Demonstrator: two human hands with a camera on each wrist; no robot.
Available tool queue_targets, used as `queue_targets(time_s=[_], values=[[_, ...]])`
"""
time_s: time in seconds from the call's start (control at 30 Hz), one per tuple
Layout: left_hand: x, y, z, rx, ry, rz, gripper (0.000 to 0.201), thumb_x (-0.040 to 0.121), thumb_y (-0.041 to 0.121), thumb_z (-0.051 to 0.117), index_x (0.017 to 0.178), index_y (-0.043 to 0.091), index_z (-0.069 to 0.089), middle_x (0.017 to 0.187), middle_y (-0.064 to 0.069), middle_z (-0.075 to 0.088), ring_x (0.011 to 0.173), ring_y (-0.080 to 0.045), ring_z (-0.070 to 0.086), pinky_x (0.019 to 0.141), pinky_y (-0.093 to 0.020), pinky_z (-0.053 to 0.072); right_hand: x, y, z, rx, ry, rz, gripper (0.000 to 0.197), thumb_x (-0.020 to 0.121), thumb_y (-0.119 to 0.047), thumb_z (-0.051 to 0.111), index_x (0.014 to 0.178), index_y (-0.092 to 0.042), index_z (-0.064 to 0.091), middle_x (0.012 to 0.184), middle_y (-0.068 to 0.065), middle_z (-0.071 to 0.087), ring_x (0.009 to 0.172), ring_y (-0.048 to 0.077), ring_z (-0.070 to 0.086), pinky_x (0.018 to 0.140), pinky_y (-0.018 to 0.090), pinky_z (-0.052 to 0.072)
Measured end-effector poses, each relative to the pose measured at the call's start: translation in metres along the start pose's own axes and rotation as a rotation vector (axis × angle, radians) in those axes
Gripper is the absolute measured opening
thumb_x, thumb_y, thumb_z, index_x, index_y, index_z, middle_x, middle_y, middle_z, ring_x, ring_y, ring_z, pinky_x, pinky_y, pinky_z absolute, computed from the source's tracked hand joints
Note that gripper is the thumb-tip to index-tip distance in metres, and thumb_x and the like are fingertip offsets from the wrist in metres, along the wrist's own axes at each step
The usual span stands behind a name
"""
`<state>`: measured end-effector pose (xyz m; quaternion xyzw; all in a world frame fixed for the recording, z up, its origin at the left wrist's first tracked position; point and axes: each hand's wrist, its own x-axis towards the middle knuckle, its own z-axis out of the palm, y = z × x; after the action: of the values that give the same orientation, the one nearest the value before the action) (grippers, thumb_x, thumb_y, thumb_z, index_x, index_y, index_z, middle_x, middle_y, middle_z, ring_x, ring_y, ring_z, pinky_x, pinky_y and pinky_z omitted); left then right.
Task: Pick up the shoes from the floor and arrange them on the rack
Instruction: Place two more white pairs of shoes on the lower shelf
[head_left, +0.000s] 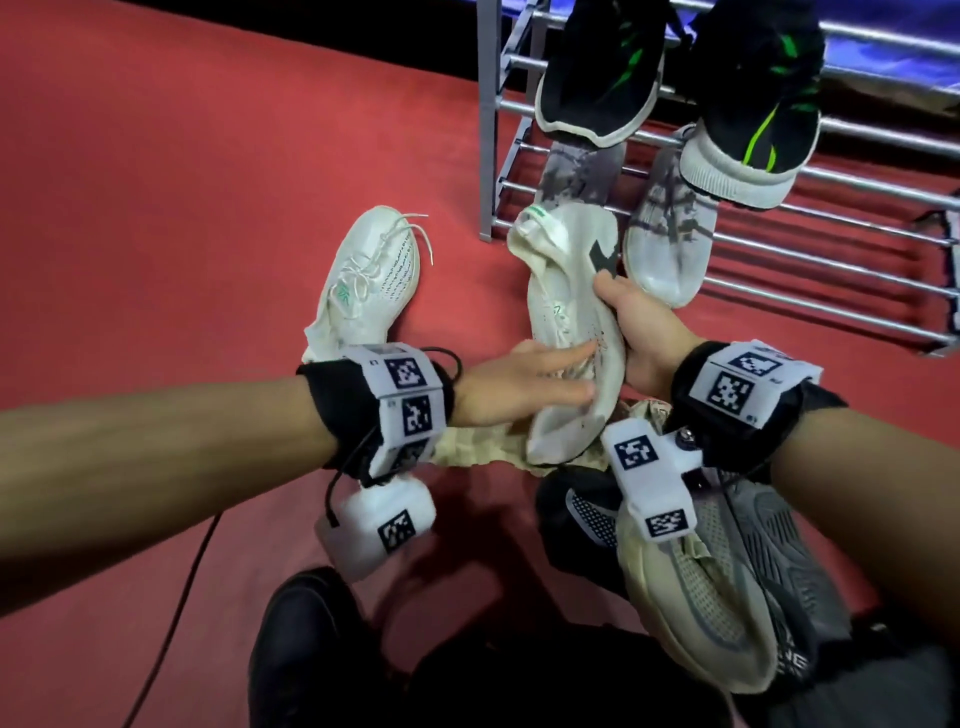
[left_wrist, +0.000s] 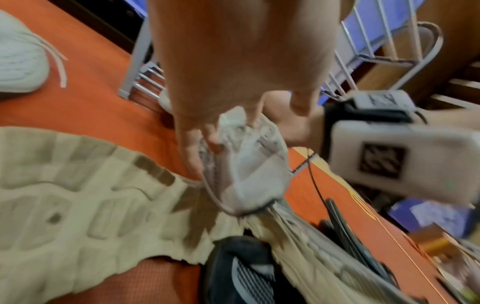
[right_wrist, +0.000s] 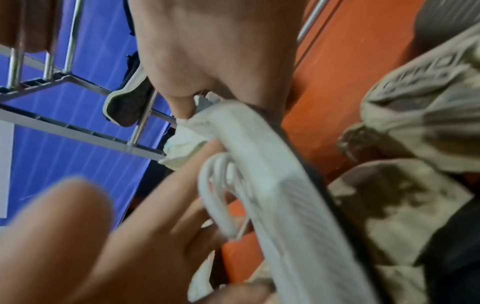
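Note:
A white shoe (head_left: 566, 322) is held off the red floor between both hands, heel toward the rack (head_left: 831, 235). My right hand (head_left: 636, 332) grips its sole side, thumb over the upper. The shoe's sole edge (right_wrist: 259, 156) runs under the right hand (right_wrist: 213, 51) in the right wrist view. My left hand (head_left: 519, 384) lies on the laced upper with straight fingers. The left wrist view shows the left hand (left_wrist: 233, 61) touching the shoe (left_wrist: 249, 170) at its laces. The matching white shoe (head_left: 363, 280) lies on the floor at left.
Two black-and-green shoes (head_left: 602, 67) sit on the rack's upper rails, and two grey-white shoes (head_left: 667, 244) on the lower rails. Below my hands lie a beige shoe sole-up (head_left: 467, 449), a black shoe (head_left: 571, 509), another beige shoe (head_left: 691, 597) and a grey one (head_left: 779, 551).

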<state>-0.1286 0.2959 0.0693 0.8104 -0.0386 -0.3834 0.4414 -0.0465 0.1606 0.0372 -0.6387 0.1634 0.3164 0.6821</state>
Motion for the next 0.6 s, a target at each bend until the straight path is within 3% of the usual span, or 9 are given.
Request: queue_targets(time_s=[0.07,0.13,0.2,0.23,0.3,0.33,0.43,0.5,0.6], values=[[-0.001,0.000,-0.018,-0.109,-0.091,0.001,0.040,0.098,0.039,0.042,0.137,0.032,0.045,0.145,0.004,0.040,0.125,-0.012,0.043,0.103,-0.033,0.035,0.001,0.003,-0.009,0.028,0.032,0.009,0.038,0.102,-0.031,0.036,0.134,-0.012,0.046,0.124,0.010,0.063,0.106,0.025,0.065,0.080,0.039,0.056],[0.005,-0.013,-0.051,-0.170,-0.040,-0.030,0.027,0.098,0.030,0.044,0.121,0.027,0.057,0.123,0.003,0.060,0.090,-0.009,0.061,0.084,-0.031,0.049,0.000,0.006,-0.015,0.046,0.065,0.012,0.041,0.101,-0.031,0.038,0.138,-0.014,0.044,0.128,0.008,0.062,0.111,0.025,0.062,0.092,0.042,0.052],[0.010,-0.037,-0.091,-0.231,0.269,-0.142,0.016,0.097,0.020,0.047,0.106,0.021,0.060,0.101,-0.001,0.065,0.066,-0.008,0.060,0.063,-0.025,0.049,-0.002,0.009,-0.020,0.071,0.118,0.013,0.046,0.100,-0.034,0.040,0.142,-0.015,0.039,0.130,0.007,0.060,0.114,0.025,0.062,0.095,0.043,0.051],[0.010,-0.050,-0.109,-0.255,0.483,-0.210,0.011,0.095,0.018,0.049,0.095,0.021,0.060,0.099,-0.003,0.062,0.063,-0.010,0.056,0.058,-0.025,0.046,-0.004,0.009,-0.023,0.077,0.130,0.004,0.047,0.100,-0.034,0.040,0.142,-0.015,0.039,0.130,0.007,0.060,0.114,0.025,0.061,0.096,0.043,0.050],[0.005,-0.079,-0.135,-0.246,0.846,-0.322,0.010,0.093,0.018,0.053,0.093,0.015,0.062,0.107,-0.011,0.058,0.073,-0.017,0.053,0.059,-0.027,0.046,-0.009,0.010,-0.028,0.101,0.107,-0.008,0.043,0.101,-0.034,0.039,0.137,-0.012,0.046,0.127,0.009,0.062,0.113,0.025,0.062,0.094,0.042,0.051],[0.003,-0.092,-0.143,-0.225,0.934,-0.379,0.020,0.091,0.022,0.056,0.107,0.009,0.061,0.117,-0.015,0.058,0.085,-0.022,0.055,0.064,-0.027,0.050,-0.010,0.010,-0.030,0.120,0.087,-0.006,0.041,0.101,-0.034,0.038,0.134,-0.011,0.049,0.125,0.009,0.064,0.112,0.024,0.063,0.089,0.039,0.053],[0.009,-0.122,-0.142,-0.168,0.878,-0.618,0.079,0.082,0.042,0.068,0.140,0.002,0.033,0.142,-0.019,0.042,0.125,-0.034,0.046,0.099,-0.038,0.044,-0.014,0.011,-0.033,0.177,0.010,-0.013,0.043,0.100,-0.040,0.037,0.130,-0.014,0.054,0.120,0.008,0.067,0.107,0.023,0.066,0.076,0.033,0.057],[0.020,-0.130,-0.133,-0.121,0.807,-0.716,0.102,0.069,0.052,0.076,0.142,0.003,0.024,0.144,-0.019,0.037,0.132,-0.038,0.038,0.107,-0.050,0.036,-0.010,0.012,-0.031,0.191,0.005,-0.011,0.048,0.098,-0.044,0.040,0.136,-0.016,0.048,0.124,0.009,0.065,0.110,0.025,0.066,0.083,0.038,0.056],[0.034,-0.142,-0.120,-0.090,0.798,-0.753,0.114,0.059,0.048,0.084,0.143,0.006,0.019,0.146,-0.016,0.033,0.137,-0.035,0.031,0.111,-0.050,0.029,-0.004,0.013,-0.023,0.217,0.022,-0.007,0.056,0.094,-0.046,0.045,0.140,-0.016,0.041,0.128,0.010,0.063,0.112,0.028,0.064,0.090,0.045,0.054]])
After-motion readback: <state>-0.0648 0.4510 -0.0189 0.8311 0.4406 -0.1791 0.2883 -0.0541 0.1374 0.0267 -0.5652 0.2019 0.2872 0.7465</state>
